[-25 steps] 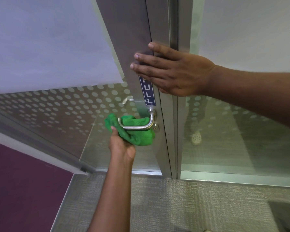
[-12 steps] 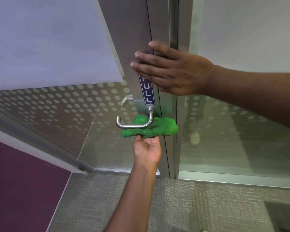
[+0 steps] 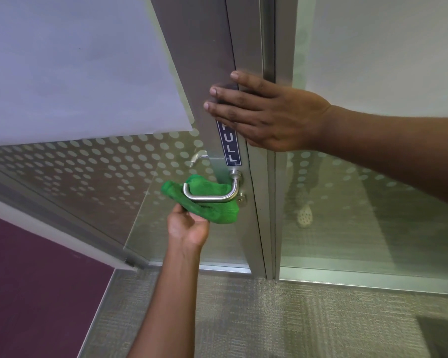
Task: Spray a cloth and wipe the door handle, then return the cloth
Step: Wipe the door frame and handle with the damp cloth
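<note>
A brushed-steel lever door handle [image 3: 212, 196] sticks out of the grey door stile [image 3: 207, 60], just under a blue "PULL" sticker [image 3: 229, 146]. A bunched green cloth [image 3: 210, 202] is pressed behind and under the lever. My left hand [image 3: 188, 226] grips the cloth from below, thumb on its left end. My right hand [image 3: 264, 115] lies flat on the stile above the sticker, fingers spread and holding nothing.
The door's glass panel [image 3: 101, 177] carries white dots and frosted film. A fixed glass pane [image 3: 360, 215] stands to the right, with a steel frame [image 3: 268, 47] between. Grey carpet [image 3: 269, 319] covers the floor, and a purple wall [image 3: 31, 280] is at lower left.
My left hand slid the cloth right along the lever to the stile, then back left under the handle. My right hand stayed flat on the door.
</note>
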